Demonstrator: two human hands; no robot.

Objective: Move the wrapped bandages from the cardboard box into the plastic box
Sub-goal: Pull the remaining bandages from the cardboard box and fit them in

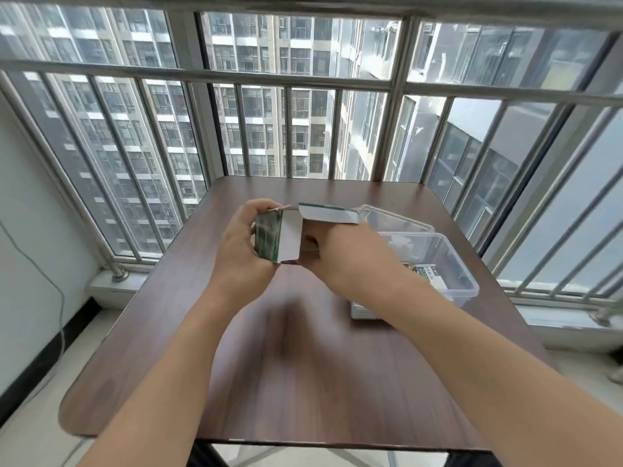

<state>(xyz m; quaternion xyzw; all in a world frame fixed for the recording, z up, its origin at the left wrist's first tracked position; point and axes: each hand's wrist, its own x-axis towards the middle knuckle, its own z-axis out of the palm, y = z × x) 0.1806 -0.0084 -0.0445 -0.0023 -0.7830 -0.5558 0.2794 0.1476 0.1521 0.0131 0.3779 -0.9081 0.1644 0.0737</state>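
Note:
My left hand grips a small green and white cardboard box, held above the middle of the brown table with its white flaps open toward the right. The fingers of my right hand reach into the open end of the box; what they touch inside is hidden. To the right on the table stands a clear plastic box with a few wrapped bandages lying in it. Its clear lid lies just behind it.
A window with metal safety bars runs along the far and right edges of the table. A white flat object lies under my right forearm beside the plastic box. A cable hangs along the left wall.

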